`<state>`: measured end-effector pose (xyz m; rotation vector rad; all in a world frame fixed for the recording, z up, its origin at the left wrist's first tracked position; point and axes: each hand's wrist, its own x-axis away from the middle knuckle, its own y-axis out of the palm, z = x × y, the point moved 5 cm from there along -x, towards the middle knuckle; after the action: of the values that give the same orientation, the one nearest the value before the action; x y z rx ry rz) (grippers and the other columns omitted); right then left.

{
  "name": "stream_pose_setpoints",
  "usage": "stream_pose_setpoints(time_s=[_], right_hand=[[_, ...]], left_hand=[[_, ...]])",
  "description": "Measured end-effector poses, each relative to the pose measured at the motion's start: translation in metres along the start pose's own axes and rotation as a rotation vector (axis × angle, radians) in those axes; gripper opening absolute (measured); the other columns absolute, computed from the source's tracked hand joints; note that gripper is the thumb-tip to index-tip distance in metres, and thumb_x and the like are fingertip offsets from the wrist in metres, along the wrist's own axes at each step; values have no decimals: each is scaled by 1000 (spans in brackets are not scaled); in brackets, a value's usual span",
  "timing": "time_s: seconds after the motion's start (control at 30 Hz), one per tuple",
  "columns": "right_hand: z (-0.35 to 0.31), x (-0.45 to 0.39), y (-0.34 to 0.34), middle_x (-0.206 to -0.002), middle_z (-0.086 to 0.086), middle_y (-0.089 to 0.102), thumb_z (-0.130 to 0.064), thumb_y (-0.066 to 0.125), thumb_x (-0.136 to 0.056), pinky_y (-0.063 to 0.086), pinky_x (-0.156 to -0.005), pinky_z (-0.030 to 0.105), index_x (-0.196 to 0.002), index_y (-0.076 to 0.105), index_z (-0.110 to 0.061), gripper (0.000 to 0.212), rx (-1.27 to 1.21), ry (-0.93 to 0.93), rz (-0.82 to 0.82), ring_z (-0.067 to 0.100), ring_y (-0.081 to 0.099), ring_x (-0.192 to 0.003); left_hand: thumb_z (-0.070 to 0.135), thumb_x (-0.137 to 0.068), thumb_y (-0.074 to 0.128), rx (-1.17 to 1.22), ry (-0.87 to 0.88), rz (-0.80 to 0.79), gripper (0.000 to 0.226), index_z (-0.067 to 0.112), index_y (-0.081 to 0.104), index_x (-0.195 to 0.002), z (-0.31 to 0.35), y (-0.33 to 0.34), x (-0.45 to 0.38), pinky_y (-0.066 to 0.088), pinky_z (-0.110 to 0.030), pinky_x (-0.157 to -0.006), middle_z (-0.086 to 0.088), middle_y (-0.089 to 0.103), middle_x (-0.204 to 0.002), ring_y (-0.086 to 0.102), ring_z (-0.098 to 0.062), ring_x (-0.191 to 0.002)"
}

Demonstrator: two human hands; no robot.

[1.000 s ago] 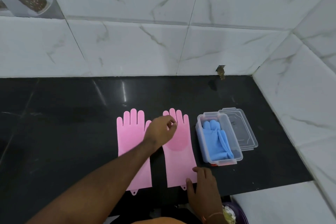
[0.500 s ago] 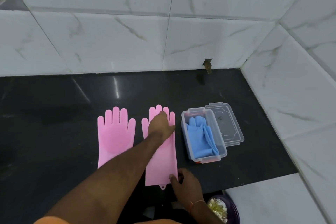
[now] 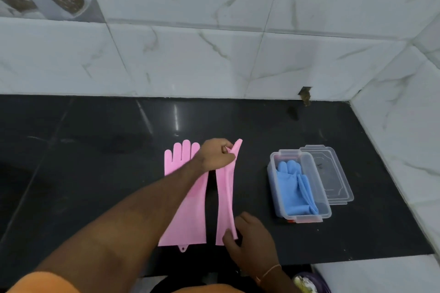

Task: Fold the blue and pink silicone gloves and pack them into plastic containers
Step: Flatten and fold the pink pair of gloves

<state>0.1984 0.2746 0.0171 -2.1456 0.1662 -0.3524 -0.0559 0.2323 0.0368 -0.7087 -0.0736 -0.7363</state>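
Two pink silicone gloves lie on the black counter. The left pink glove lies flat, partly under my forearm. The right pink glove is folded lengthwise into a narrow strip, its right edge lifted. My left hand pinches its finger end; my right hand holds its cuff end near the counter's front. Folded blue gloves lie inside a clear plastic container to the right.
A clear lid lies right beside the container. White marble-tiled walls close the counter at the back and right. A bowl sits below the counter's front edge.
The right pink glove lay flat before; now both hands have lifted its right side and folded it lengthwise into a narrow strip. The camera view has shifted.
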Motion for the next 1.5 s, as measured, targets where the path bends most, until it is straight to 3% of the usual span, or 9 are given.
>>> stream_pose_setpoints(time_s=[0.2, 0.3, 0.4, 0.53, 0.67, 0.87, 1.03, 1.4, 1.5], right_hand=[[-78, -23, 4, -72, -8, 54, -46, 62, -81, 41, -51, 28, -69, 36, -31, 32, 187, -362, 41, 11, 45, -64], [-103, -33, 17, -76, -2, 60, -48, 54, -85, 53, -59, 39, -71, 50, -24, 28, 246, -430, -63, 19, 54, -69], [-122, -36, 32, -84, 1, 63, -49, 51, -90, 55, -70, 40, -81, 60, -19, 32, 294, -461, -180, 21, 58, -77], [-127, -39, 45, -93, 2, 64, -46, 55, -92, 57, -76, 42, -90, 63, -18, 29, 306, -456, -251, 21, 58, -86], [-129, -42, 53, -100, -1, 63, -47, 59, -91, 54, -77, 35, -89, 63, -22, 26, 276, -444, -283, 19, 56, -92], [-123, -45, 65, -111, -6, 65, -54, 61, -90, 54, -86, 32, -92, 65, -28, 26, 255, -412, -316, 15, 55, -99], [-118, -48, 72, -115, -8, 66, -55, 61, -91, 52, -90, 32, -95, 66, -30, 26, 240, -395, -325, 14, 56, -102], [-111, -55, 84, -131, -10, 62, -68, 57, -93, 50, -100, 38, -114, 64, -36, 39, 229, -407, -425, 16, 54, -117], [-102, -63, 77, -127, -18, 60, -68, 56, -90, 48, -103, 31, -116, 65, -39, 40, 83, -290, -382, 6, 53, -115]], left_hand=[[15, -90, 68, 84, -70, -10, 17, 20, 73, -75, -70, -83, 28, 56, -23, -51, 10, 70, -70, 68, -2, -59], [21, -87, 63, 132, -159, -26, 12, 15, 63, -77, -102, -102, 45, 41, -25, -42, 3, 55, -63, 51, -10, -46], [26, -93, 57, 110, -300, -94, 10, 17, 59, -88, -131, -106, 59, 30, -24, -44, -1, 51, -75, 41, -13, -55], [36, -97, 48, 94, -393, -42, 24, 15, 55, -87, -150, -97, 67, 42, -23, -44, -4, 60, -84, 52, -18, -60], [34, -100, 51, 222, -434, 68, 37, 3, 71, -92, -160, -92, 71, 69, -32, -67, -12, 82, -91, 83, -25, -77], [25, -95, 59, 191, -455, 105, 29, 9, 66, -73, -163, -95, 71, 63, -25, -57, -5, 79, -72, 81, -18, -65], [23, -98, 63, 188, -460, 119, 21, 6, 70, -88, -169, -97, 70, 70, -32, -71, -8, 80, -84, 83, -20, -73], [20, -103, 68, 215, -440, 207, 11, 14, 75, -97, -174, -92, 73, 70, -36, -74, -4, 80, -92, 83, -19, -69], [25, -103, 65, 176, -394, 218, 12, 19, 72, -96, -171, -93, 75, 68, -32, -64, 0, 80, -92, 81, -16, -66]])
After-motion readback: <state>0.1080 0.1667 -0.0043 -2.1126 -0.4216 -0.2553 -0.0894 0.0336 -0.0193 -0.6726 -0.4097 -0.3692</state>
